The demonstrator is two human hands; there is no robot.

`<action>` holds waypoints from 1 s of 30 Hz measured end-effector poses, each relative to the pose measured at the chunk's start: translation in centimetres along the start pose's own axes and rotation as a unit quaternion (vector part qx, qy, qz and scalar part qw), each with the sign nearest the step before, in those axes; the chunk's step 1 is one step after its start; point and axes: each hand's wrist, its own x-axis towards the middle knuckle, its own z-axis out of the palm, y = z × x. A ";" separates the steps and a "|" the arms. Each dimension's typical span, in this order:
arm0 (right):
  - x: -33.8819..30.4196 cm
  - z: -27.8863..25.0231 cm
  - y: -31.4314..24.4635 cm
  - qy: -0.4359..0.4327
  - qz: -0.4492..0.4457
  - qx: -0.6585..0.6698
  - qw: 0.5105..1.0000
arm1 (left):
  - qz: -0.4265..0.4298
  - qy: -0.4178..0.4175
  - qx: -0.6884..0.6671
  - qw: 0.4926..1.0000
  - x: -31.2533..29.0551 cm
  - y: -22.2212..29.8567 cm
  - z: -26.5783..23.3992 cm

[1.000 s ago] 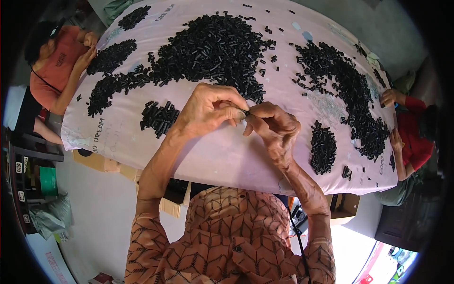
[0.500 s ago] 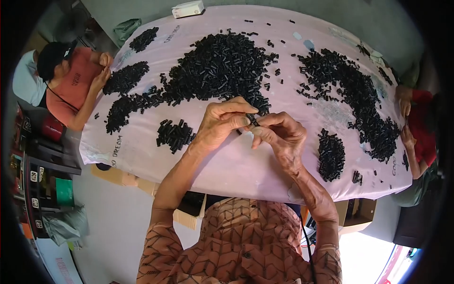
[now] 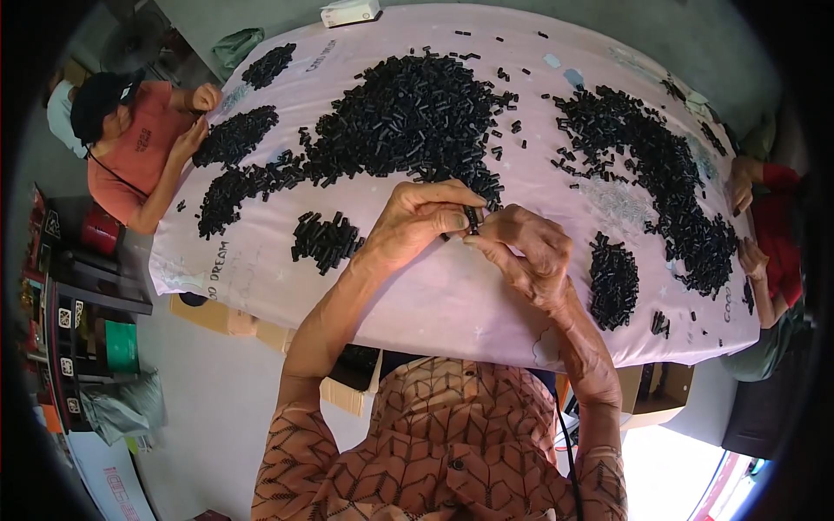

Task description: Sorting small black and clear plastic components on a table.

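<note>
Between my fingertips, above the pink cloth, is a small black cylindrical piece [image 3: 472, 219]. My left hand [image 3: 417, 221] pinches it between thumb and fingers. From the other side, my right hand [image 3: 532, 252] is closed with its thumb and fingertips on the piece; whether it holds a second part there is hidden. Just beyond my hands lies a large heap of black cylindrical pieces [image 3: 400, 117]. A smaller pile of black pieces [image 3: 327, 242] sits left of my left forearm, and another pile [image 3: 613, 282] is right of my right hand.
The pink cloth [image 3: 452, 321] covers the table. A long heap [image 3: 669, 191] of black pieces spreads at the right. A person in an orange shirt [image 3: 130, 148] works at the left edge; another in red [image 3: 776, 234] at the right. A white box [image 3: 350, 12] stands far back.
My right hand has turned, its fingers curling more, and the black piece now stands more upright. My left hand keeps its pinch. The whole view has shifted slightly.
</note>
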 end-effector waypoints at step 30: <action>0.7 -0.1 -1.0 -0.079 0.063 -0.022 0.995 | -0.084 -0.055 -0.023 0.995 -0.1 0.1 -0.8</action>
